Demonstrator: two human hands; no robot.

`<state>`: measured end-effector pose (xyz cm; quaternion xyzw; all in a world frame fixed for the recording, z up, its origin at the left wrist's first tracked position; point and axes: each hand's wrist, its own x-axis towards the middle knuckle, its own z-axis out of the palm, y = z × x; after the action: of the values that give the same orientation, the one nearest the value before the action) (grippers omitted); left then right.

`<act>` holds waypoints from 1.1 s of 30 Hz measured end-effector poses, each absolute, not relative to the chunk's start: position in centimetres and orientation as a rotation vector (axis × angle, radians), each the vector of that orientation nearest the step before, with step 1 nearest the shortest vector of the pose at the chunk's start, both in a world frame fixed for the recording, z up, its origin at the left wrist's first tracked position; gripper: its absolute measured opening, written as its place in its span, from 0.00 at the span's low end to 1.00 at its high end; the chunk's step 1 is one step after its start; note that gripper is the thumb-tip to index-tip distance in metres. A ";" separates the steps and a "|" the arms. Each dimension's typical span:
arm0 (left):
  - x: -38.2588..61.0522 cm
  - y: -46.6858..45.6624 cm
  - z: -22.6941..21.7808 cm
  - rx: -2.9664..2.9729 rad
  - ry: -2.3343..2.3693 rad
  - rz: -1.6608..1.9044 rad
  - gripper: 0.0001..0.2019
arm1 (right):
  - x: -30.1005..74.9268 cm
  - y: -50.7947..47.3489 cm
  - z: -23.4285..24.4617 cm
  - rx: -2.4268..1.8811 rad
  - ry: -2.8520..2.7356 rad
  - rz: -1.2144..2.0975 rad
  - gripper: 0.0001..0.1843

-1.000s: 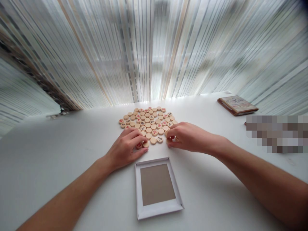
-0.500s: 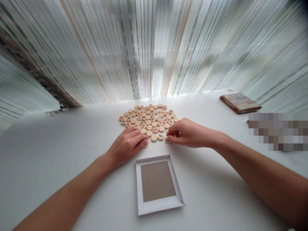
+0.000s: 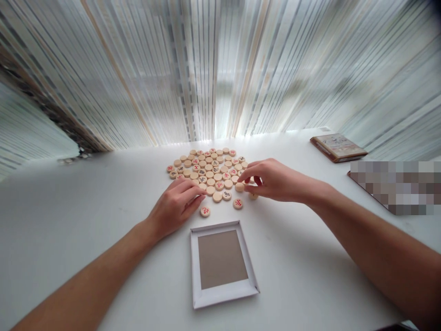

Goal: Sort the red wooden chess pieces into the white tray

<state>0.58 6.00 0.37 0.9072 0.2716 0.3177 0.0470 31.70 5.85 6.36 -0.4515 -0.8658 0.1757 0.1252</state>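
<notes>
Round wooden xiangqi pieces (image 3: 219, 185) lie spread in a cluster, some with red or black characters up, others blank side up. At the cluster's near left edge rests my left hand (image 3: 178, 201), fingers stretched and holding nothing, its fingertips by the nearest pieces. A red-marked xiangqi piece (image 3: 205, 211) lies just below its thumb. My right hand (image 3: 272, 180) pinches a blank-faced xiangqi piece (image 3: 239, 187) between thumb and finger at the right edge. Below that hand lies another red-marked piece (image 3: 237, 203). Some pieces are partly hidden behind both hands.
A shallow white box lid (image 3: 253, 276) with a brown-grey inside lies nearest me on the white table (image 3: 144, 294). A flat brown-edged box (image 3: 339, 147) sits at the far right, with a blurred-out item beside it. Striped curtains (image 3: 203, 69) hang behind the table.
My left thumb has come off the red-marked piece and moved slightly away. My right hand has let go of another red-marked piece and shifted up to a blank-faced one.
</notes>
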 end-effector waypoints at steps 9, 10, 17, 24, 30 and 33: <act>0.6 5.8 0.6 2.766 0.834 0.943 0.09 | 31.3 5.8 5.7 -1.338 -2.621 0.484 0.08; 0.6 5.8 0.6 2.764 0.834 0.939 0.10 | 31.3 5.8 5.8 -1.338 -2.634 0.490 0.07; 0.6 5.8 0.8 2.754 0.856 0.909 0.10 | 31.1 5.5 6.1 -1.287 -2.693 0.471 0.06; 0.4 5.8 0.7 2.738 0.848 0.898 0.10 | 31.5 5.5 6.2 -1.243 -2.700 0.507 0.06; 0.3 5.7 0.6 2.743 0.845 0.899 0.10 | 31.4 5.2 6.7 -1.196 -2.735 0.609 0.07; 0.3 5.7 0.6 2.744 0.853 0.892 0.10 | 31.3 5.1 6.6 -1.217 -2.747 0.565 0.08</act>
<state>0.28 5.72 0.63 0.9100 0.2830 0.2956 0.0662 31.35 5.15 6.61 -0.3976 -0.8978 0.1846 0.0421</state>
